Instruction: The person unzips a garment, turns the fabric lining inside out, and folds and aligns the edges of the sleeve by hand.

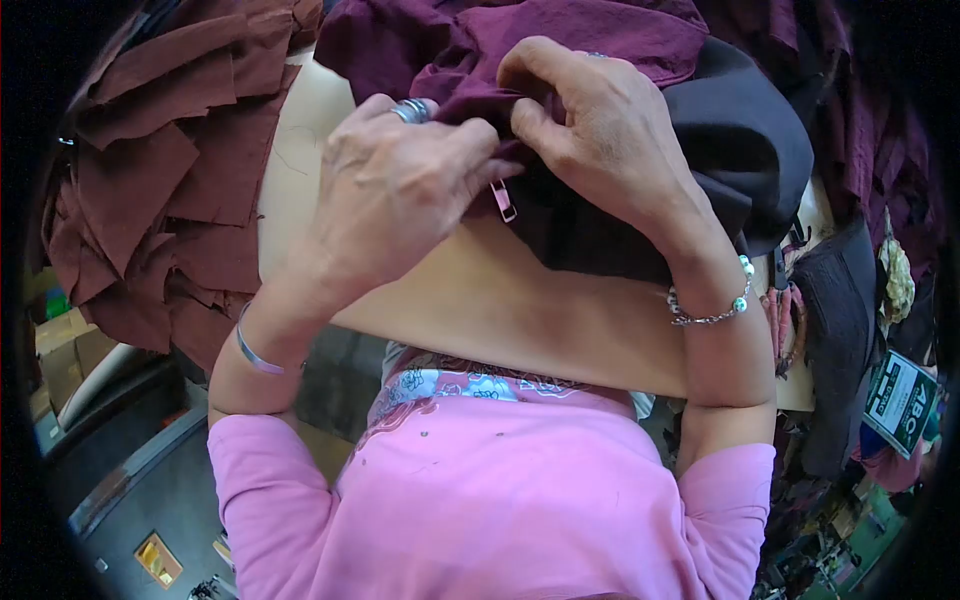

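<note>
Maroon cloth (600, 35) lies bunched at the top middle, joined by or lying against black cloth (740, 130) on its right and below. My left hand (405, 175), with a ring on one finger, pinches a fold of the maroon cloth. Close beside it, my right hand (605, 135) has thumb and forefinger closed on the same cloth; its other fingertips are hidden. Just below my left fingertips hangs a metal zipper pull (503, 201), against the black cloth.
Brown cut fabric pieces (200, 160) are heaped left of the pale tabletop (500, 300). More maroon cloth (860, 120) hangs at the right, above a dark strap-like piece (840, 330). A green and white box (900, 400) shows at the far right.
</note>
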`<state>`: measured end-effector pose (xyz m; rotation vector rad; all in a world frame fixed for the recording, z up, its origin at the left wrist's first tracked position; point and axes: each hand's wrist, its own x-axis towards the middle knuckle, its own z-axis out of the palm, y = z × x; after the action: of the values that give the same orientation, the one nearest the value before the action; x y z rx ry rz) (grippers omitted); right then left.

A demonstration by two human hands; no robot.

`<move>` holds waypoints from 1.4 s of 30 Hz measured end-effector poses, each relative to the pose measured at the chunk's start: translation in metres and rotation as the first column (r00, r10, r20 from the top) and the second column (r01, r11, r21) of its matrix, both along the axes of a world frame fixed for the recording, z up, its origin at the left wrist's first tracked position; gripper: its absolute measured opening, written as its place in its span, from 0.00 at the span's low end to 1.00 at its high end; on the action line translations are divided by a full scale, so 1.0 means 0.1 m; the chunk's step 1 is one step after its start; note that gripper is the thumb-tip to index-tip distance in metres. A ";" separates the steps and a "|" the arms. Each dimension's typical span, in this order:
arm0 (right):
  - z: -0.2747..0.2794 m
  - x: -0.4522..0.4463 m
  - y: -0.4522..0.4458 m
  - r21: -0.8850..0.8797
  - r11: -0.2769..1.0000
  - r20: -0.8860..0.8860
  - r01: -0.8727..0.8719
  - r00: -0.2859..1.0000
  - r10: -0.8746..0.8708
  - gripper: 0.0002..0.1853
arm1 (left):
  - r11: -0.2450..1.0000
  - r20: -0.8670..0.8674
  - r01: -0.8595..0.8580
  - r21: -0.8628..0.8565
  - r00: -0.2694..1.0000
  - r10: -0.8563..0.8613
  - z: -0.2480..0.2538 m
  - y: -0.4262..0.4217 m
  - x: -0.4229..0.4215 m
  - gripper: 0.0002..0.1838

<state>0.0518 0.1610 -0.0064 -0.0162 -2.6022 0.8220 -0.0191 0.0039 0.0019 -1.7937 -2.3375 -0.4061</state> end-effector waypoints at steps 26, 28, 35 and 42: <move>0.99 1.06 0.64 -0.381 0.921 -0.429 0.082 0.867 -0.255 0.10 | 0.957 -0.251 -0.275 0.089 0.924 0.288 -0.09 -0.28 -0.27 0.09; 0.88 1.22 0.55 0.008 0.954 -0.169 0.301 0.940 -0.295 0.09 | 0.939 -0.219 -0.314 0.136 0.915 0.338 -0.20 -0.32 -0.38 0.10; 0.12 1.14 0.81 0.054 0.855 0.053 0.516 0.853 -0.519 0.19 | 0.940 -0.106 -0.302 0.156 0.942 0.320 -0.21 -0.41 -0.39 0.11; -0.26 0.64 -0.17 0.228 0.959 0.181 -0.170 0.975 0.130 0.15 | 0.997 -0.118 -0.016 0.079 0.993 0.025 -0.09 -0.31 0.04 0.24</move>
<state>0.1154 0.1442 -0.0325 0.1947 -2.8727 0.5663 -0.0156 -0.0273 -0.0074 -1.7079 -2.2263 -0.3713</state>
